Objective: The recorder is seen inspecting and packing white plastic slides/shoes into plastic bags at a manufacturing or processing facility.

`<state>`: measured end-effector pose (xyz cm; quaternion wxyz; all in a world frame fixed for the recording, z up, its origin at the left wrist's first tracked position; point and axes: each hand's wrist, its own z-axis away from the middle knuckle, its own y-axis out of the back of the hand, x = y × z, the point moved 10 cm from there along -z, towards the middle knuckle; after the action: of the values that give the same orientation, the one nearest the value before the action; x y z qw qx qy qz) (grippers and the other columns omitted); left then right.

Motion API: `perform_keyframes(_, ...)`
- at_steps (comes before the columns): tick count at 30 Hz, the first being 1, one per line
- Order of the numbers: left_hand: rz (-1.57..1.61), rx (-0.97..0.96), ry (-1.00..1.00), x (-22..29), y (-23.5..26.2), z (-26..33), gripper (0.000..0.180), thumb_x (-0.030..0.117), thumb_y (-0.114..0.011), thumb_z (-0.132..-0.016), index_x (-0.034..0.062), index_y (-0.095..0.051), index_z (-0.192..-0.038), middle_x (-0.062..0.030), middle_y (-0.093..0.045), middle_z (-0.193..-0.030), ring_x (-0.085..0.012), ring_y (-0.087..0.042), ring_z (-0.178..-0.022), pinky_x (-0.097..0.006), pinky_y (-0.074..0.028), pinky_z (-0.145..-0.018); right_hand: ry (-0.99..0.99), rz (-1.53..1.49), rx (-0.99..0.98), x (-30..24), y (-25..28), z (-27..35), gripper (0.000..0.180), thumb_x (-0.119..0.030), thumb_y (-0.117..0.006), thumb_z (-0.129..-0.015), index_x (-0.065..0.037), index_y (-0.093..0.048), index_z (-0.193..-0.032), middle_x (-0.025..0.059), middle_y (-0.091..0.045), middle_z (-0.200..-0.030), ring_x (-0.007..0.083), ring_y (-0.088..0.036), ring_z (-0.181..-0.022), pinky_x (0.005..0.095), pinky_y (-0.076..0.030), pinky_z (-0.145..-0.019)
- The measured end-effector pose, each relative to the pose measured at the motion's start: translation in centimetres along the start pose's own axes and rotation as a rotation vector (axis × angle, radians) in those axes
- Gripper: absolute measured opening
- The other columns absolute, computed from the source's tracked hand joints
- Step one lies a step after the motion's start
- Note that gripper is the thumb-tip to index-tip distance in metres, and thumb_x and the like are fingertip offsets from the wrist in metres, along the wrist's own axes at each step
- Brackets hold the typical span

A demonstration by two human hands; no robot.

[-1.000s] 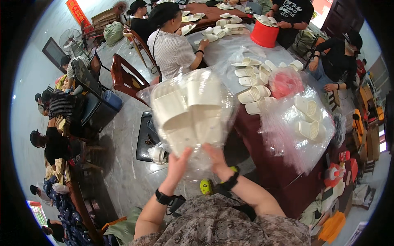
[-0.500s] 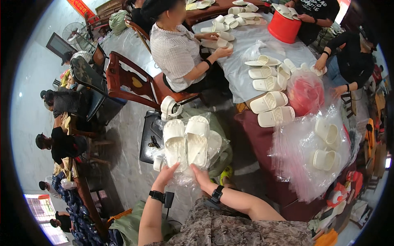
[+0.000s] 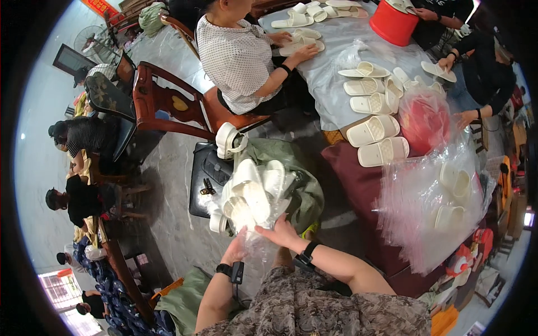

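Note:
A pair of white slippers, apparently wrapped in clear plastic, is held low in front of me, one slipper lying across the other. My left hand grips the heel end from the left; its fingers are partly hidden and blurred. From the right, my right hand closes on the same heel end, its fingertips nearly meeting the left hand. Crumpled clear plastic hangs between my hands. Just behind are more white slippers on a green sack.
A black case lies left of the sack. On the right, clear plastic bags and white slippers cover a dark red cloth. Co-workers handle slippers at the plastic-covered table. A wooden chair stands at left.
The two slippers, side by side before, are now tilted and overlapping, the right one shifted over the left. My hands have drawn closer together at the heel end.

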<state>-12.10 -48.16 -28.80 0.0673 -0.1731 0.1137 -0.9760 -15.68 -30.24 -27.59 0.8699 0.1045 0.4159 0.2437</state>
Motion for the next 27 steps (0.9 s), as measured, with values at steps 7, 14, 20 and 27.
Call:
perform_keyframes(7,0.444,-0.105,-0.174,-0.3,7.3,-1.5,0.047,0.029,-0.051,-0.100,0.0027,-0.046,-0.139,-0.0150,-0.059,-0.130,-0.0301,-0.060,-0.111,-0.038,-0.054,-0.091,0.367,-0.220,0.382,-1.3,9.8,-2.6,0.014,-0.021,-0.066,-0.088,-0.006,-0.067,-0.088,0.0085,-0.065,-0.079,0.0288,-0.064,-0.077,0.0376,-0.050,-0.069)
perform_keyframes(14,0.242,-0.088,-0.091,-0.1,6.3,-2.0,0.049,0.041,-0.050,-0.101,0.0041,-0.051,-0.134,-0.0114,-0.062,-0.124,-0.0238,-0.062,-0.104,-0.036,-0.054,-0.085,-0.241,0.901,0.489,8.0,8.9,-8.2,0.070,-0.019,-0.073,-0.078,-0.004,-0.039,-0.137,0.0184,-0.045,-0.133,0.0321,-0.059,-0.102,0.0402,-0.055,-0.081)
perform_keyframes(20,0.116,-0.033,-0.042,1.5,3.8,1.3,0.045,0.042,-0.052,-0.101,0.0047,-0.058,-0.125,-0.0031,-0.066,-0.110,-0.0156,-0.063,-0.093,-0.031,-0.053,-0.078,-0.128,0.216,0.704,7.2,17.7,-4.7,0.023,-0.012,-0.058,-0.083,-0.011,-0.068,-0.104,0.0145,-0.066,-0.099,0.0394,-0.062,-0.099,0.0494,-0.050,-0.083)
perform_keyframes(27,-0.602,0.150,0.052,5.5,0.5,0.8,0.053,0.057,-0.061,-0.090,0.0055,-0.067,-0.099,-0.0018,-0.059,-0.076,-0.0149,-0.051,-0.058,-0.031,-0.037,-0.049,0.283,-0.443,0.793,3.0,20.4,-3.2,0.021,-0.006,-0.061,-0.086,0.002,-0.066,-0.106,0.0128,-0.063,-0.092,0.0271,-0.062,-0.088,0.0342,-0.047,-0.080)
